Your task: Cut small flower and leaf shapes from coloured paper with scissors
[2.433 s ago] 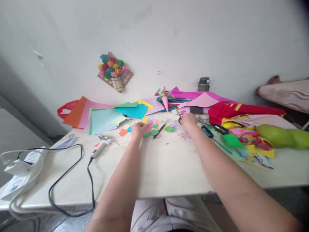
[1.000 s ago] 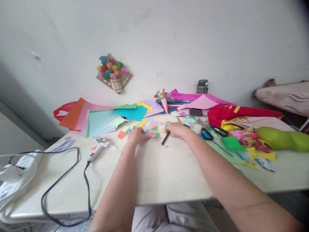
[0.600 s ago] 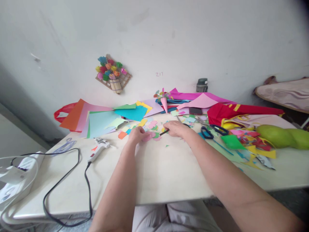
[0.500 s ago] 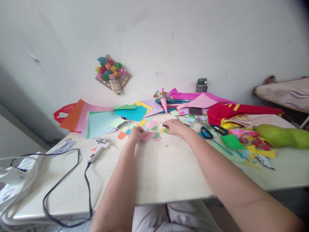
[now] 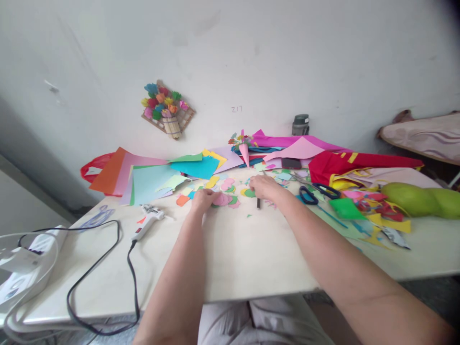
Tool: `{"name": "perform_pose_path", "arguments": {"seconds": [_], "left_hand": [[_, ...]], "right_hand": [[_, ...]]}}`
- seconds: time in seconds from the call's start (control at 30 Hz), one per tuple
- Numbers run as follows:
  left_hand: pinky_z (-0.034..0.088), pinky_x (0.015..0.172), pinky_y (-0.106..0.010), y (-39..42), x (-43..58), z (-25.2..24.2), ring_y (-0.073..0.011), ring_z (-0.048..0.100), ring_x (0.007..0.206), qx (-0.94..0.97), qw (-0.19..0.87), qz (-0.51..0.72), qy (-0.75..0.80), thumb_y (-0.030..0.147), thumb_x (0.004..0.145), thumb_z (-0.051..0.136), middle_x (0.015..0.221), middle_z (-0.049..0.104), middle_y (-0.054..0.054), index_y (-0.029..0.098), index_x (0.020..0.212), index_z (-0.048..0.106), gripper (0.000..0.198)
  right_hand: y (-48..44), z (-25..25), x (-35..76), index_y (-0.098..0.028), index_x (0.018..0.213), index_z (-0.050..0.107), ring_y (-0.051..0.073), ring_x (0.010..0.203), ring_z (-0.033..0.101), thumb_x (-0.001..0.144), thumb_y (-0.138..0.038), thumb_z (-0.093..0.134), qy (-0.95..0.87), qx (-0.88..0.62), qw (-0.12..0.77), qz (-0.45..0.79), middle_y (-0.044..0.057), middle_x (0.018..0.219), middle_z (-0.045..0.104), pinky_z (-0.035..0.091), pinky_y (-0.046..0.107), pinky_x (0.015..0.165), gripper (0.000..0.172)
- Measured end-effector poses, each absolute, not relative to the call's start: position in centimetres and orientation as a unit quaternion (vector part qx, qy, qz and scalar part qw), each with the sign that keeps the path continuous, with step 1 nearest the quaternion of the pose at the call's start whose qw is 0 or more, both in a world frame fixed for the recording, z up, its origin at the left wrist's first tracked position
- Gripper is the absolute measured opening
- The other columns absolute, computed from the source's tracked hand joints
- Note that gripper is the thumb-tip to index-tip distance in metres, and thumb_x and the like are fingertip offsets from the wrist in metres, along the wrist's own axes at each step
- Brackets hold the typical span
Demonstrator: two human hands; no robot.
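My left hand (image 5: pixel 203 200) is closed at the left edge of some overlapping pink paper circles (image 5: pixel 223 199), its thumb and fingertips on them. My right hand (image 5: pixel 264 187) has its fingers curled low over small paper cutouts. From under it sticks the end of a black pen (image 5: pixel 258 203), pointing towards me; its other end is hidden by the hand. Between the hands are a yellow paper circle (image 5: pixel 243 192) and green and pink scalloped cutouts (image 5: pixel 234 202). To the right of my right hand are scissors (image 5: pixel 308 195) with dark blue handles.
A glue gun (image 5: pixel 148 223) lies on the left, its black cord looping to a power strip (image 5: pixel 34 258). Coloured paper sheets (image 5: pixel 149 184) spread along the back. A paper cone with small flowers (image 5: pixel 244 154) stands there. Paper scraps (image 5: pixel 381 206) and a green cushion-like object (image 5: pixel 413 201) lie right.
The black pen, which pointed left from my right fingertips, now points towards me beneath the hand. My right hand has shifted slightly. My left hand stays by the pink circles, which show more.
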State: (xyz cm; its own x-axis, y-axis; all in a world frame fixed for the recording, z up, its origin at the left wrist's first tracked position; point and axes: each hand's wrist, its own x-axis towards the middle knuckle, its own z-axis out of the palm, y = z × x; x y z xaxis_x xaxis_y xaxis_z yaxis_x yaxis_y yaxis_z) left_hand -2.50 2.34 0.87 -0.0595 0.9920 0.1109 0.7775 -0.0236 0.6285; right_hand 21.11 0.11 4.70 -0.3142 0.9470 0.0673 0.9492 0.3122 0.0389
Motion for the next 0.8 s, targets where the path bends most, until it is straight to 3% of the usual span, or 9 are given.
{"name": "perform_pose_path", "arguments": {"seconds": [0.1,0.2,0.37,0.5,0.8], "left_hand": [[0.036,0.056,-0.026,2.2,-2.5,1.1,-0.0176,0.055,0.066,0.660,0.181,0.272,0.676,0.050,0.069,0.058,0.065,0.062,-0.002,0.021,0.070,0.069,0.031],[0.038,0.060,-0.026,2.1,-2.5,1.4,-0.0202,0.059,0.076,0.657,0.156,0.287,0.679,0.050,0.068,0.060,0.079,0.067,-0.004,0.022,0.077,0.070,0.031],[0.041,0.058,-0.026,1.5,-2.3,2.1,-0.0196,0.062,0.068,0.638,0.185,0.320,0.676,0.050,0.071,0.056,0.063,0.064,-0.002,0.021,0.069,0.065,0.030],[0.042,0.058,-0.028,1.0,-2.1,2.9,-0.0218,0.064,0.064,0.602,0.179,0.277,0.727,0.042,0.072,0.055,0.055,0.062,-0.004,0.021,0.063,0.060,0.023],[0.045,0.065,-0.034,0.7,-2.0,3.7,-0.0291,0.064,0.086,0.579,0.109,0.228,0.775,0.041,0.072,0.052,0.074,0.068,-0.010,0.022,0.067,0.063,0.023]], "right_hand": [[0.4,4.3,20.7,-0.023,0.098,0.070,0.023,0.105,0.058,0.078,-0.020,0.051,-0.819,-0.569,0.060,-0.040,0.008,0.115,0.064,0.041,0.030,0.083,0.027],[0.2,4.1,20.0,-0.027,0.095,0.070,0.023,0.097,0.062,0.078,-0.040,0.054,-0.822,-0.566,0.047,0.026,0.004,0.105,0.069,0.044,0.030,0.078,0.027],[-1.2,4.5,18.0,-0.024,0.091,0.071,0.025,0.095,0.064,0.069,-0.066,0.055,-0.825,-0.562,0.022,0.049,0.008,0.099,0.071,0.044,0.032,0.080,0.049],[-1.8,4.8,16.6,-0.020,0.090,0.071,0.026,0.094,0.065,0.068,-0.062,0.059,-0.797,-0.601,0.015,0.059,0.012,0.098,0.070,0.046,0.031,0.077,0.050],[-1.6,4.7,16.0,-0.020,0.086,0.071,0.022,0.085,0.066,0.068,-0.050,0.064,-0.762,-0.636,0.019,0.121,0.008,0.092,0.071,0.046,0.026,0.066,0.036]]}}
